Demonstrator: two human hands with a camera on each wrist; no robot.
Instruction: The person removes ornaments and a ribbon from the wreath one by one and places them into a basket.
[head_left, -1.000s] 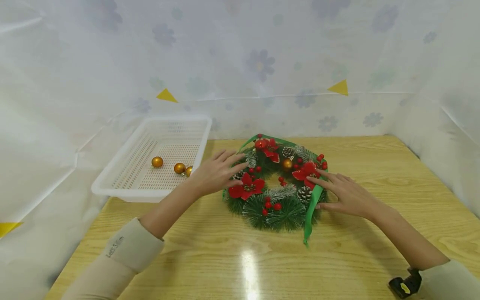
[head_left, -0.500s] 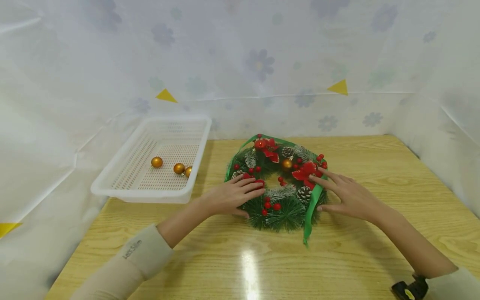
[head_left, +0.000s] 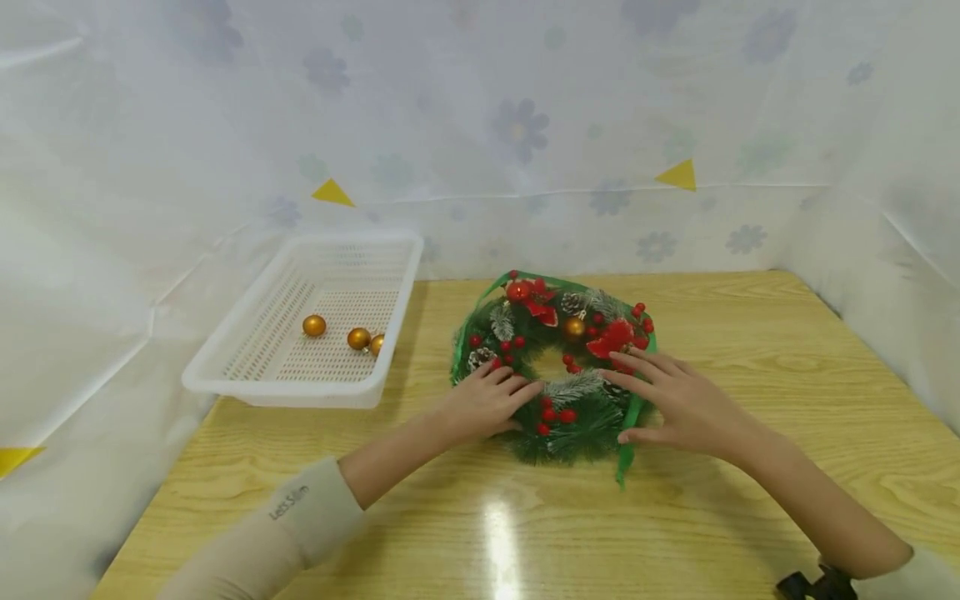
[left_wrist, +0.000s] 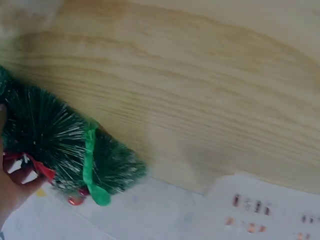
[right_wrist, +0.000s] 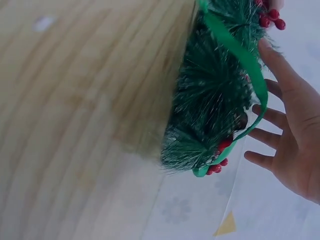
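Turning slightly on the bench (head_left: 420, 525), the wreath (head_left: 588, 439) has its front red berries (head_left: 557, 415) farther right than a moment ago; its lie seems to be under adjustment. The left hand (head_left: 480, 407) curls its fingers over the near-left rim, gripping it; the right hand (head_left: 686, 410) rests with fingers loosely spread at the right side, over the green ribbon (head_left: 626, 460).

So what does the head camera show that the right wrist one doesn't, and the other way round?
Only the head view shows the basket and the three gold balls in it.

Only the right wrist view shows the palm side of the right hand, plus a low, side-on look at the wreath.

Both share that hand, the wreath, its green ribbon, red berries and the table.
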